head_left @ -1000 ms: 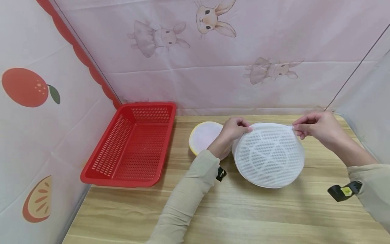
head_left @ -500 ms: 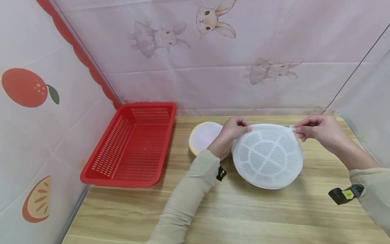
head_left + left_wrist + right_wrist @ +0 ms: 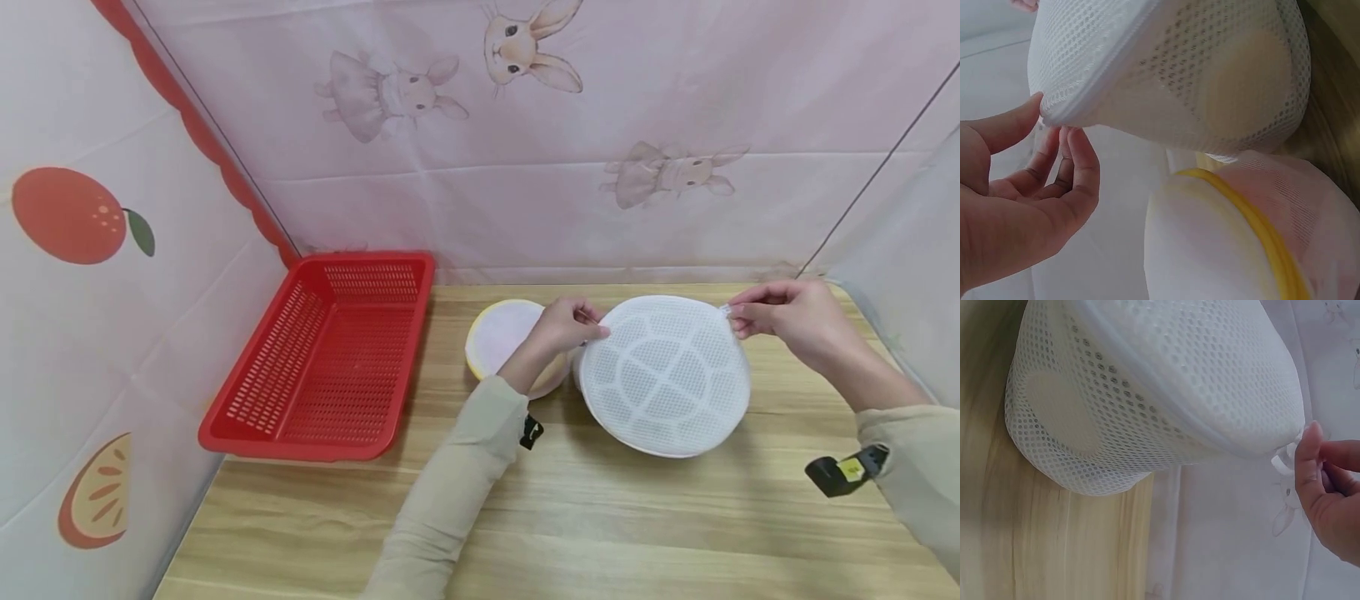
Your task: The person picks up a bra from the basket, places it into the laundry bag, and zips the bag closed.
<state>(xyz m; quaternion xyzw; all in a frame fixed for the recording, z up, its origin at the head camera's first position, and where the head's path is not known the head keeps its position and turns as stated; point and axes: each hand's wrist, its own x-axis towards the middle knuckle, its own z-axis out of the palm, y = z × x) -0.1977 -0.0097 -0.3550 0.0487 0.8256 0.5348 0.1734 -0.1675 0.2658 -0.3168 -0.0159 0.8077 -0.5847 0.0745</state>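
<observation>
A round white mesh laundry bag (image 3: 663, 375) stands on the wooden table, its top panel tilted toward me. At the far left of its rim, my left hand (image 3: 564, 325) pinches the edge between thumb and fingertips. Across from it, my right hand (image 3: 802, 321) pinches a small white tab (image 3: 1283, 461) at the rim. Through the mesh, a pale beige oval patch (image 3: 1247, 84) shows on the bag's side in both wrist views. Partly behind my left wrist is a smaller round bag (image 3: 504, 337) with a white top, yellow trim and pinkish mesh sides.
A red perforated plastic basket (image 3: 405, 375) sits at the left of the table (image 3: 600, 525). Pink rabbit-print cloth (image 3: 525, 217) hangs along the back edge, and a white sheet with fruit prints (image 3: 45, 350) covers the left side.
My left hand has shifted slightly left and toward me along the rim. The mesh bag's top panel has flattened and spread a little; my right hand stays nearly in place.
</observation>
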